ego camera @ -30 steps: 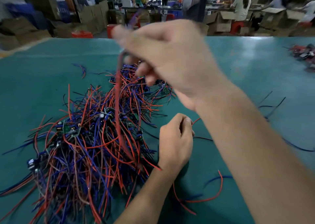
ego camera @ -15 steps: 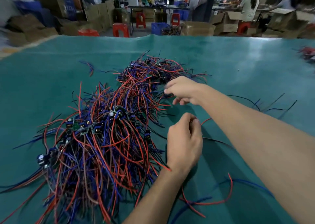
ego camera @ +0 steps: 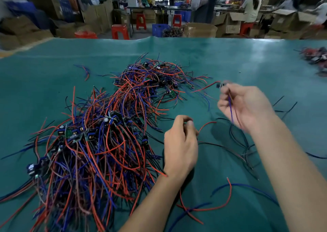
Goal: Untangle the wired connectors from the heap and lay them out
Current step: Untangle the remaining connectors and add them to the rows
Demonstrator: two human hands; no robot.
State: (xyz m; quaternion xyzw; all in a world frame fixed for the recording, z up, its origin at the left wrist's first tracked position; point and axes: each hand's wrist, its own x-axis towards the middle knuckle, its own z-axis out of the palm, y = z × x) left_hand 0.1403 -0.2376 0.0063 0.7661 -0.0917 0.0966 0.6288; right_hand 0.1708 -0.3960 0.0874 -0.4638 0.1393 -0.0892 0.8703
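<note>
Blue-wired connector is being pinched by the right hand, clear of the heap; left hand is gripping a red lead. Next: lay it flat beside the heap.

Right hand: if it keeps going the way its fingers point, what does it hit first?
The right hand points up-left, toward the far end of the wire heap. Its grip pinches a small connector with wires trailing. The first contact would probably be the heap's loose red strands, though motion blur and depth make this uncertain.

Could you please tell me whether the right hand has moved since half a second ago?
Yes. The right hand has pulled rightward off the heap and now holds a wired connector over bare table.
</note>
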